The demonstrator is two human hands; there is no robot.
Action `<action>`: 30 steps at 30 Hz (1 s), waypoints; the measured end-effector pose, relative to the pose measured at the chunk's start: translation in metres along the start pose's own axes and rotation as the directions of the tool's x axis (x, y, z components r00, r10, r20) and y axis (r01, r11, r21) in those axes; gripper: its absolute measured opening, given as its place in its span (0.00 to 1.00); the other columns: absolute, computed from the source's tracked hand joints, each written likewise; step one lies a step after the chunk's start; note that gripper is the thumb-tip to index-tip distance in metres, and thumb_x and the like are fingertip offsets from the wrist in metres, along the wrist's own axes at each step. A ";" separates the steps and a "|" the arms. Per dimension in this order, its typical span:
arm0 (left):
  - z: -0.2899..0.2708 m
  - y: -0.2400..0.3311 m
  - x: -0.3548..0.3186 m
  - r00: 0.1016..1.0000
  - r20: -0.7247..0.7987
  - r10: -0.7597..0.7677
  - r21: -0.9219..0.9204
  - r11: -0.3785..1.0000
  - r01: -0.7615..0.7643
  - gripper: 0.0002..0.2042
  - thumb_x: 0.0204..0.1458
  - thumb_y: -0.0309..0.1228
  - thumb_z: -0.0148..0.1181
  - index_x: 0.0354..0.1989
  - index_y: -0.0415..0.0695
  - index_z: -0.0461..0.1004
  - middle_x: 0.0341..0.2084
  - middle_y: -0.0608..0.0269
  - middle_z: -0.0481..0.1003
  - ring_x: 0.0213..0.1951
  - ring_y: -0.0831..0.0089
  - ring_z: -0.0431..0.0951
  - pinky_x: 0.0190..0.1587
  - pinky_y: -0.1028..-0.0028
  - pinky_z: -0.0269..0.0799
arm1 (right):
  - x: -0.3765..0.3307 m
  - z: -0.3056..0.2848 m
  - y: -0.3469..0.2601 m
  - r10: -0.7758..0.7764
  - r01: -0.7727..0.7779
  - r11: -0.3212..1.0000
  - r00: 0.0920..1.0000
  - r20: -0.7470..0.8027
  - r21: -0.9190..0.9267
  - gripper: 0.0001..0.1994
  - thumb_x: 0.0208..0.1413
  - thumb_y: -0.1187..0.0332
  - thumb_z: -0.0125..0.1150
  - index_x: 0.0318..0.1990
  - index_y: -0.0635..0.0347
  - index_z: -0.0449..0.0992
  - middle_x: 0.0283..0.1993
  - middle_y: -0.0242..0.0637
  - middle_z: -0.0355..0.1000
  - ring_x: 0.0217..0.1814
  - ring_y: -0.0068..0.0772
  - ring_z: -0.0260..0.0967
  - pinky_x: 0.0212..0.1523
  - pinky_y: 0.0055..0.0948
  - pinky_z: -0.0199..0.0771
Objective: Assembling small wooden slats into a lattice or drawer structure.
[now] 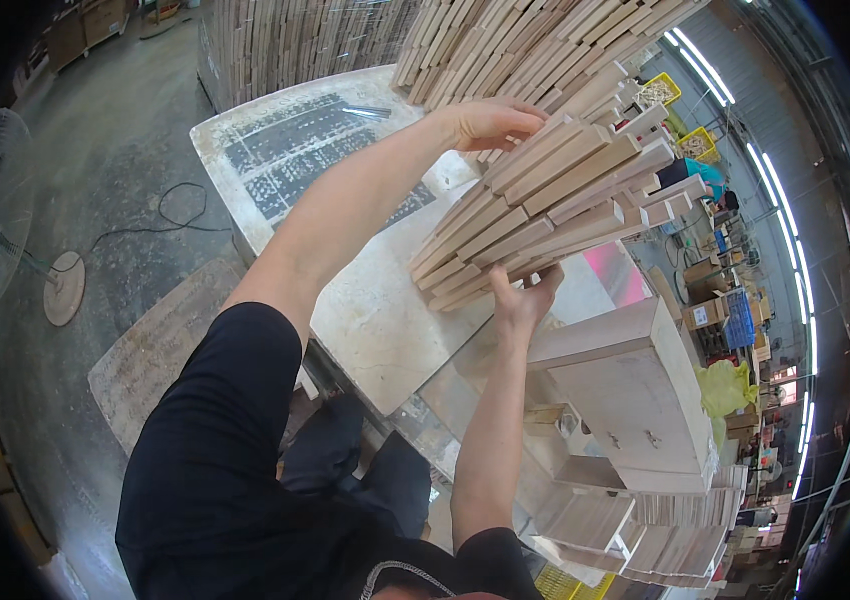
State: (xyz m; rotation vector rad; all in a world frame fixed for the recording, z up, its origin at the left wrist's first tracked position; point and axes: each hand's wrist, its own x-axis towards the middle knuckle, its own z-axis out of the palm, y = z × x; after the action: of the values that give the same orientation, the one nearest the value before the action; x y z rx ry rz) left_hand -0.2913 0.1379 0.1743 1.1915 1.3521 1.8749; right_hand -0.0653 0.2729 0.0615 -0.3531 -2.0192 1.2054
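A thick bundle of pale wooden strips (545, 195) stands on end on the worktable, leaning, with the upper ends uneven. My left hand (495, 122) curves round the far left side of the bundle, and its fingertips are partly hidden behind the wood. Against the near right side presses my right hand (525, 300), thumb and fingers spread along the strips. Between them the two hands clasp the bundle. Right behind it rises a larger stack of wooden strips (505, 50).
The worktable (375, 320) has a pale board top. A grey cabinet-like box (625, 390) stands to the right, with more stacked strips (680, 530) below it. At left are a pedestal fan (65, 288) and its cable on the floor. Another person (702, 175) is far off.
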 end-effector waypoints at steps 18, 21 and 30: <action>0.036 -0.043 -0.021 0.968 -0.194 -0.161 -0.171 0.977 0.129 0.48 0.62 0.72 0.30 0.75 0.40 0.56 0.73 0.55 0.58 0.73 0.65 0.56 0.74 0.66 0.48 | -0.001 -0.004 -0.014 0.011 -0.013 0.994 1.000 -0.019 -0.110 0.44 0.35 0.60 0.76 0.61 0.74 0.64 0.57 0.52 0.68 0.59 0.46 0.72 0.63 0.40 0.75; 0.037 -0.062 -0.034 0.955 -0.202 -0.219 -0.209 0.962 0.176 0.46 0.63 0.70 0.34 0.74 0.40 0.57 0.73 0.55 0.59 0.72 0.64 0.58 0.73 0.64 0.53 | 0.000 -0.004 -0.010 0.029 -0.031 0.995 0.999 -0.021 -0.095 0.44 0.35 0.60 0.75 0.61 0.75 0.64 0.57 0.52 0.68 0.58 0.47 0.72 0.62 0.40 0.75; 0.023 -0.102 -0.031 0.956 -0.283 -0.070 -0.191 0.981 0.015 0.35 0.67 0.60 0.45 0.65 0.40 0.70 0.60 0.58 0.73 0.61 0.70 0.70 0.64 0.69 0.65 | 0.002 -0.004 -0.004 0.023 -0.025 0.997 0.999 -0.028 -0.079 0.45 0.35 0.60 0.75 0.61 0.76 0.61 0.58 0.53 0.67 0.60 0.46 0.71 0.62 0.41 0.75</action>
State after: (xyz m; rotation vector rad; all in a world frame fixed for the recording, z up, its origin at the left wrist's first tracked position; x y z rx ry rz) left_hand -0.2642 0.1596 0.0709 0.8114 1.2999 2.1544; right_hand -0.0636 0.2741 0.0673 -0.4315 -2.0489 1.1315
